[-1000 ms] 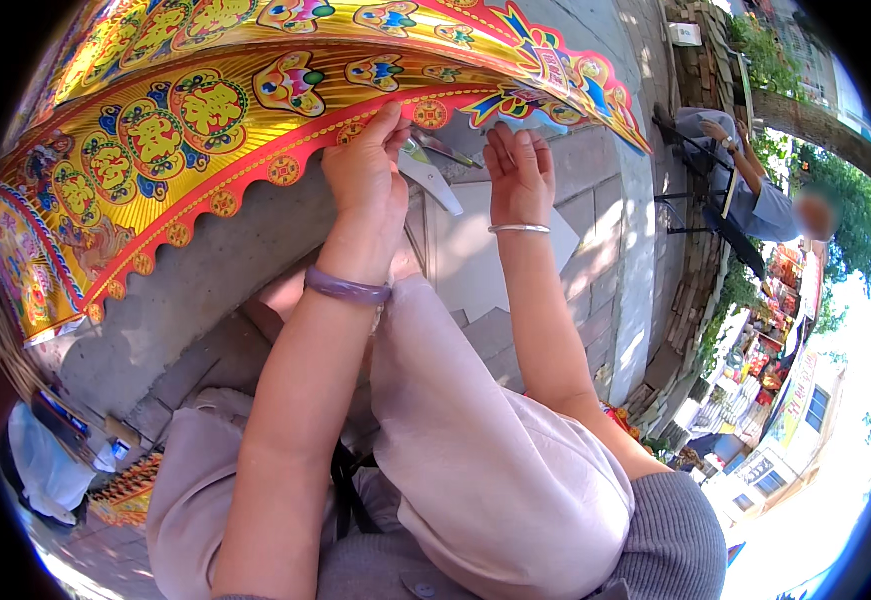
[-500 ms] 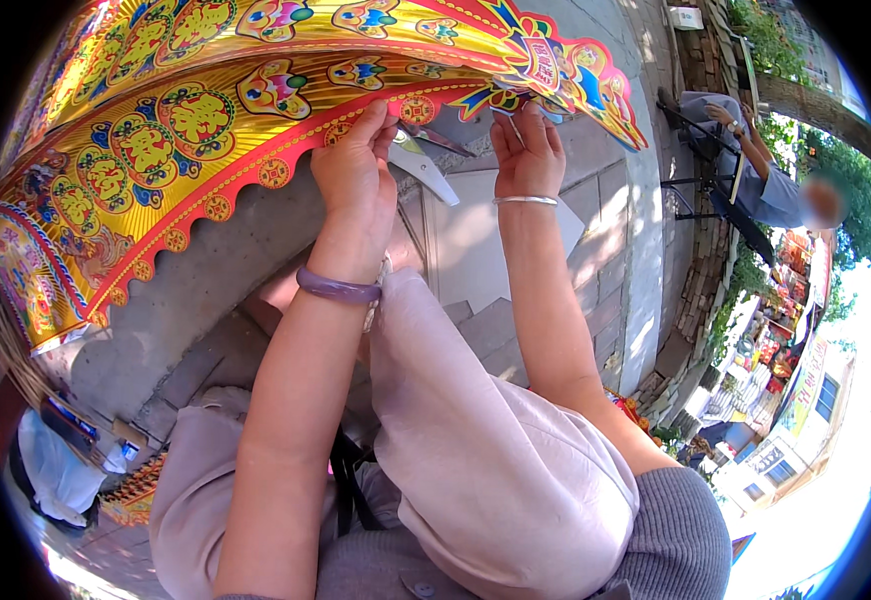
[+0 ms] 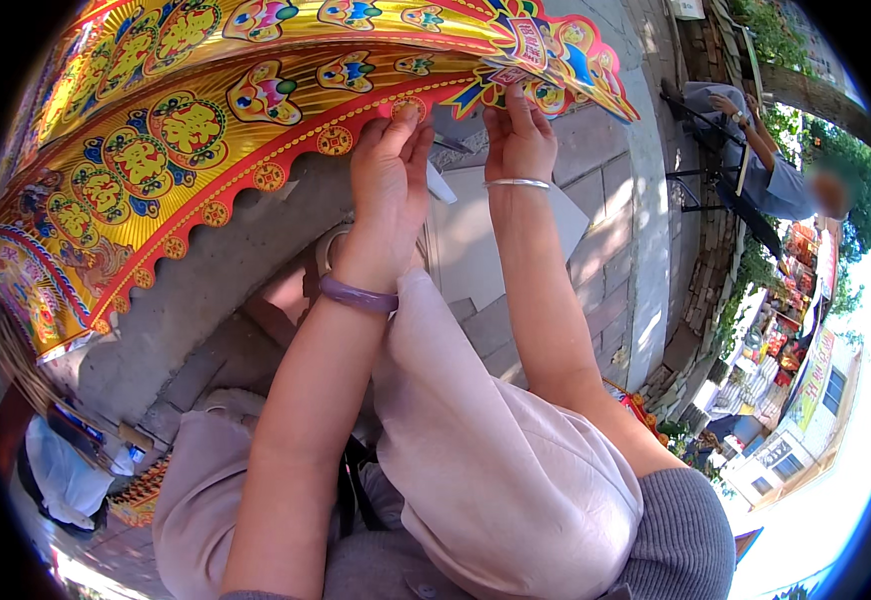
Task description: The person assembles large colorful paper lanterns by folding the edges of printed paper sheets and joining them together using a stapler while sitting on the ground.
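A large yellow, red and gold paper decoration (image 3: 216,170) with a scalloped red border spreads across the upper left in two overlapping layers. My left hand (image 3: 388,180), below a purple bangle, is closed on the red border of the lower layer. Beside it to the right, my right hand (image 3: 524,145), with a silver bangle, pinches the lower layer near its blue and yellow ribbon pattern. The upper layer's pointed end (image 3: 596,75) reaches past my right hand. Partly hidden behind my left hand lies a pale, narrow tool part (image 3: 441,187); its kind is unclear.
Beneath my hands is a pale flat board (image 3: 506,235) on grey paving. Sticks (image 3: 31,375) and a whitish plastic bag (image 3: 64,470) are at the lower left. At the upper right a person (image 3: 781,185) sits on a dark chair (image 3: 701,150) near a low stone edging.
My left hand has slid right along the red border, nearer my right hand, and covers more of the tool. My right hand has shifted slightly up and left. The decoration's pointed end has risen.
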Demonstrator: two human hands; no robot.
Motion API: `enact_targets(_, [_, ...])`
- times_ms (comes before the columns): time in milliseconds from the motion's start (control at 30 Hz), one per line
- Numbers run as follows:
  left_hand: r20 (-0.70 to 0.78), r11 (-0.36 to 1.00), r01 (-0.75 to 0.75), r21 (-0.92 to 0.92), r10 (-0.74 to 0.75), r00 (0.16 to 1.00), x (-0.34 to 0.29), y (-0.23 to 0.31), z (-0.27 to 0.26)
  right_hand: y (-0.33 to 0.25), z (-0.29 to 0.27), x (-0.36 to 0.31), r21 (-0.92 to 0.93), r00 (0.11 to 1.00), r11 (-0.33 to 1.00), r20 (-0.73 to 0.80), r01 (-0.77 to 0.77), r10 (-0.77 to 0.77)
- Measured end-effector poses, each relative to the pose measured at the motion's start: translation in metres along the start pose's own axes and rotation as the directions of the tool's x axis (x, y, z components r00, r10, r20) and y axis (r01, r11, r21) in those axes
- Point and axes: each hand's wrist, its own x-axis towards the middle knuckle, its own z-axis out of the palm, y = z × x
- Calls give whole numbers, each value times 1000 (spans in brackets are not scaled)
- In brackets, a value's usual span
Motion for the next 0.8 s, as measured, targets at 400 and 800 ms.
enact_targets(400, [38,987,-134,87,131,991,15,-30,28,9,4,0,57,997,996,-49,64,-61])
enact_targets(800, [-24,967,-159,197,167,986,19,-31,26,13,4,3,85,995,995,-93,42,-34])
